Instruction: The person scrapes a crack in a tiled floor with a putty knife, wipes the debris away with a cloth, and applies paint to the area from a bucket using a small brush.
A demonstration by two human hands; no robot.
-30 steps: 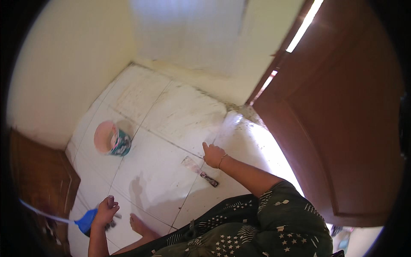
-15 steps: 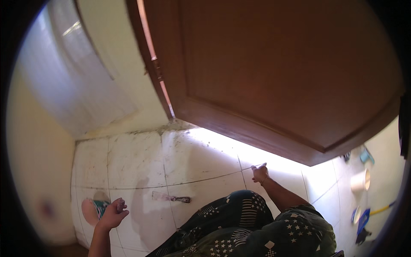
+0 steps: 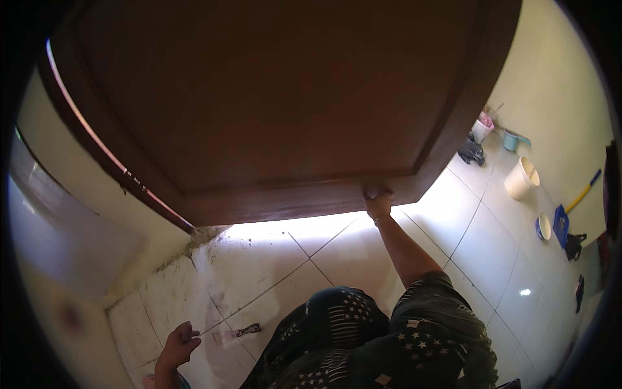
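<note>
Against the far brown door, the right hand now rests after reaching across, bringing the work onto it, while the left hand curls apart, near left beside the scraper, both grips unclear.

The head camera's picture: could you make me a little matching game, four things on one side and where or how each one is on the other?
Things:
1. Right hand
2. Scraper
3. Door
4. Bucket

Places and colours:
A. Brown and panelled
B. Lying on the tiles, near the left hand
C. Cream, toward the right of the picture
D. At the door's lower edge

Pairs: 1-D, 2-B, 3-A, 4-C
</note>
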